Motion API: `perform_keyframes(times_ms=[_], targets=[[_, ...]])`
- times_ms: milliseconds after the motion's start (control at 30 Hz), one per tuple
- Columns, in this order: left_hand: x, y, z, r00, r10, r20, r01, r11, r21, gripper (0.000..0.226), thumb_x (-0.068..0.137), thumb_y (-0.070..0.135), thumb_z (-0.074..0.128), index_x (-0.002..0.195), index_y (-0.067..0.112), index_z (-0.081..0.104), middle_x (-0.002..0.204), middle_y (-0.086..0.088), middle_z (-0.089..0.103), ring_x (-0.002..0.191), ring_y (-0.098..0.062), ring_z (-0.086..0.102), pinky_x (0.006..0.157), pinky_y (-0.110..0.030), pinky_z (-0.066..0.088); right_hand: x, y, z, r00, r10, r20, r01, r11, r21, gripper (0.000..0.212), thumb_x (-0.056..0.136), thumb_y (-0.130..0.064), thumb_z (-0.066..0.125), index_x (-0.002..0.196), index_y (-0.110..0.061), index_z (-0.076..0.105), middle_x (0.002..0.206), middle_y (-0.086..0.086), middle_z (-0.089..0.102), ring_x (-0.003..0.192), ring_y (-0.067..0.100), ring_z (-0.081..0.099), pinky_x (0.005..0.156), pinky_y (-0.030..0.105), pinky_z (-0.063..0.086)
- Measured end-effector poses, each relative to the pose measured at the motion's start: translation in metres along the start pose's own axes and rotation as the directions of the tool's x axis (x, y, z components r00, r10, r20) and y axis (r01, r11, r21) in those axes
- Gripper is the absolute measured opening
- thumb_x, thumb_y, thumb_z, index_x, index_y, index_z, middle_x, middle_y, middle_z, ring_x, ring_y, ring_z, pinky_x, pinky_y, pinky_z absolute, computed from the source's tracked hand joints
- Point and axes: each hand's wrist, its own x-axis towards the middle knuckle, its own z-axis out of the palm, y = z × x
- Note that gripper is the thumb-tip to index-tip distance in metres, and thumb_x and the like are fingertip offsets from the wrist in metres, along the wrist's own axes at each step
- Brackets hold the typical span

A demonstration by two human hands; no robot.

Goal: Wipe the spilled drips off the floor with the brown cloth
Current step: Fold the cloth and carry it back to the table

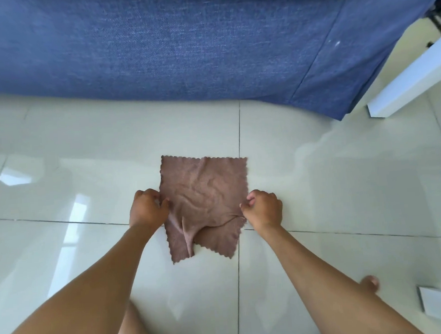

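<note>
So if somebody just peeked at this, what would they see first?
Probably the brown cloth spread on the pale floor tiles in the middle, with the left hand and right hand pinching its two sides. Then the big blue sofa across the top.

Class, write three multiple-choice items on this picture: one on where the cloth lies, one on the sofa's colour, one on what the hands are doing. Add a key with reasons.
1. Where is the brown cloth?
A. On the sofa
B. On the tiled floor
C. On a chair

2. What colour is the sofa?
A. Blue
B. Red
C. Green

3. How are the hands placed?
A. Both off the cloth
B. One holds a cup
C. Each grips a side of the cloth

Key: B, the cloth lies spread over the tiles; A, the fabric is blue; C, the left hand and right hand pinch opposite edges.
</note>
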Motion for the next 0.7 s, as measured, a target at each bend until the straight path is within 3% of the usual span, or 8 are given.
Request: perform_keyframes(times_ms=[67, 167, 267, 400, 500, 567, 700], targets=[[0.003, 0.007, -0.001, 0.995, -0.092, 0.030, 0.093, 0.994, -0.053, 0.027, 0.083, 0.013, 0.058, 0.107, 0.008, 0.069, 0.112, -0.009, 0.067, 0.101, -0.028, 0.064, 0.081, -0.026, 0.048, -0.001, -0.009, 0.001, 0.998, 0.054, 0.025, -0.055, 0.997, 0.047, 0.017, 0.080, -0.018, 0.059, 0.090, -0.024, 0.072, 0.097, -0.003, 0.074, 0.100, 0.023, 0.062, 0.093, 0.034, 0.045], [0.003, 0.015, -0.004, 0.991, -0.115, 0.067, 0.119, 0.991, -0.067, 0.026, 0.082, 0.003, 0.051, 0.094, 0.009, 0.073, 0.103, -0.007, 0.070, 0.100, -0.027, 0.063, 0.079, -0.023, 0.045, -0.002, -0.014, -0.004, 0.983, 0.166, 0.075, -0.179, 0.958, 0.224, 0.015, 0.078, -0.014, 0.057, 0.074, -0.027, 0.064, 0.088, -0.006, 0.072, 0.092, 0.021, 0.065, 0.090, 0.032, 0.049], [0.001, 0.018, -0.012, 0.992, -0.119, 0.039, 0.123, 0.986, -0.110, 0.028, 0.083, 0.002, 0.046, 0.094, 0.006, 0.071, 0.092, -0.007, 0.067, 0.089, -0.026, 0.059, 0.077, -0.025, 0.044, -0.003, -0.016, -0.013, 0.974, 0.197, 0.110, -0.224, 0.900, 0.374, 0.015, 0.080, -0.013, 0.057, 0.071, -0.025, 0.053, 0.064, -0.013, 0.055, 0.081, 0.020, 0.060, 0.084, 0.031, 0.050], [-0.008, 0.019, -0.030, 0.986, -0.138, 0.089, 0.157, 0.955, -0.254, 0.022, 0.081, 0.003, 0.048, 0.088, 0.010, 0.067, 0.091, -0.005, 0.065, 0.086, -0.025, 0.058, 0.077, -0.030, 0.047, -0.012, -0.018, -0.033, 0.970, 0.209, 0.122, -0.240, 0.772, 0.588, 0.017, 0.079, -0.004, 0.056, 0.081, -0.020, 0.050, 0.065, -0.010, 0.050, 0.068, 0.017, 0.052, 0.065, 0.024, 0.039], [-0.018, 0.029, -0.053, 0.986, -0.128, 0.104, 0.159, 0.910, -0.383, 0.011, 0.078, 0.005, 0.057, 0.081, 0.016, 0.059, 0.077, -0.005, 0.062, 0.075, -0.025, 0.057, 0.072, -0.031, 0.047, -0.023, -0.021, -0.055, 0.982, 0.162, 0.099, -0.187, 0.738, 0.649, 0.025, 0.078, -0.003, 0.057, 0.071, -0.027, 0.052, 0.068, -0.005, 0.054, 0.063, 0.017, 0.052, 0.056, 0.023, 0.039], [-0.026, 0.038, -0.068, 0.991, -0.080, 0.107, 0.118, 0.903, -0.413, 0.014, 0.080, 0.004, 0.057, 0.084, 0.017, 0.060, 0.070, -0.003, 0.059, 0.071, -0.024, 0.054, 0.073, -0.032, 0.047, -0.028, -0.025, -0.071, 0.986, 0.140, 0.088, -0.162, 0.706, 0.690, 0.030, 0.080, 0.000, 0.052, 0.070, -0.027, 0.059, 0.078, -0.002, 0.061, 0.070, 0.018, 0.055, 0.060, 0.022, 0.042], [-0.041, 0.057, -0.096, 0.993, 0.074, 0.090, -0.030, 0.908, -0.417, 0.023, 0.084, 0.000, 0.051, 0.083, 0.015, 0.069, 0.095, -0.005, 0.066, 0.093, -0.021, 0.059, 0.093, -0.036, 0.049, -0.039, -0.030, -0.104, 0.990, 0.103, 0.093, -0.139, 0.672, 0.728, 0.021, 0.078, -0.001, 0.059, 0.088, -0.017, 0.070, 0.096, 0.005, 0.070, 0.089, 0.018, 0.061, 0.080, 0.025, 0.046]])
